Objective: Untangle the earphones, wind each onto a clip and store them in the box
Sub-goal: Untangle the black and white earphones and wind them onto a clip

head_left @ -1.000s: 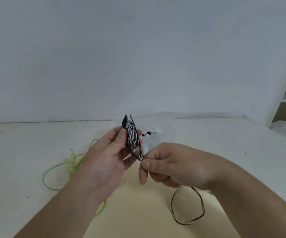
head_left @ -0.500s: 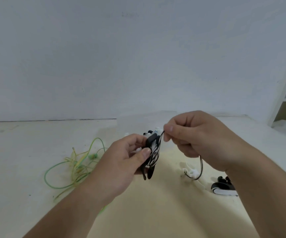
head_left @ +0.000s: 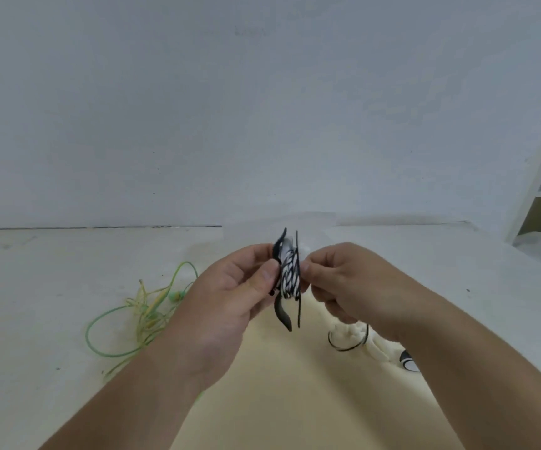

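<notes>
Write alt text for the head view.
The left hand grips a black clip wound with striped cord. The right hand pinches the cord beside it, and a loose loop hangs below. Tangled green earphones lie on the table to the left.

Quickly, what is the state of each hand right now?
Left hand: closed, holds the clip with its wound cord.
Right hand: closed, pinches the cord beside the clip.
</notes>
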Tool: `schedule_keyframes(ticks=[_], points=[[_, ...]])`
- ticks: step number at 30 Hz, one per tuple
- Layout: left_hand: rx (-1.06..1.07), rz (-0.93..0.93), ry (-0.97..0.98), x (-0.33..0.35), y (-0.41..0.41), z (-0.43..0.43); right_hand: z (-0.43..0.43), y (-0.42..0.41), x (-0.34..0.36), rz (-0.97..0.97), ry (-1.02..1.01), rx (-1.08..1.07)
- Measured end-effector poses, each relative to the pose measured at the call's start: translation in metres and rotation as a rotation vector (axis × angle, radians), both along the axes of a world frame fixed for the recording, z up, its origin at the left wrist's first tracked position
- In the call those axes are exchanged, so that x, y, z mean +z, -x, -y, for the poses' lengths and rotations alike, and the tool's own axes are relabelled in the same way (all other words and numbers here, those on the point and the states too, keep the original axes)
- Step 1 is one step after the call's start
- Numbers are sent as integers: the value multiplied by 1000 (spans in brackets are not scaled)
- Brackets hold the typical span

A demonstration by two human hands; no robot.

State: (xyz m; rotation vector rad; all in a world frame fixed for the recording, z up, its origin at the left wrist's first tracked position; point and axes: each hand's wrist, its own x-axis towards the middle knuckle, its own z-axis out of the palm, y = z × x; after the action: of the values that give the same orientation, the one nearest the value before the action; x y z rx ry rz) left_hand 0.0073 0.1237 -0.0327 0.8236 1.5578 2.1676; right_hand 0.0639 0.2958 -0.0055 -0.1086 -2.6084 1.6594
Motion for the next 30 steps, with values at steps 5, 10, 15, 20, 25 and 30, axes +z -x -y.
schedule_keyframes(ticks=[5,10,15,20,25,30], points=[[18,174,-154,3,2,1,18,2,-7,31,111,202],[188,226,-155,3,12,3,21,-3,-7,74,-4,323],[249,292,-105,4,13,5,15,-7,1,39,-88,314],[261,330,-116,8,14,5,8,-9,6,39,-92,282],[334,140,38,1,12,3,13,-9,4,43,-58,380],[397,-131,240,-5,11,3,7,-9,9,-92,0,336]])
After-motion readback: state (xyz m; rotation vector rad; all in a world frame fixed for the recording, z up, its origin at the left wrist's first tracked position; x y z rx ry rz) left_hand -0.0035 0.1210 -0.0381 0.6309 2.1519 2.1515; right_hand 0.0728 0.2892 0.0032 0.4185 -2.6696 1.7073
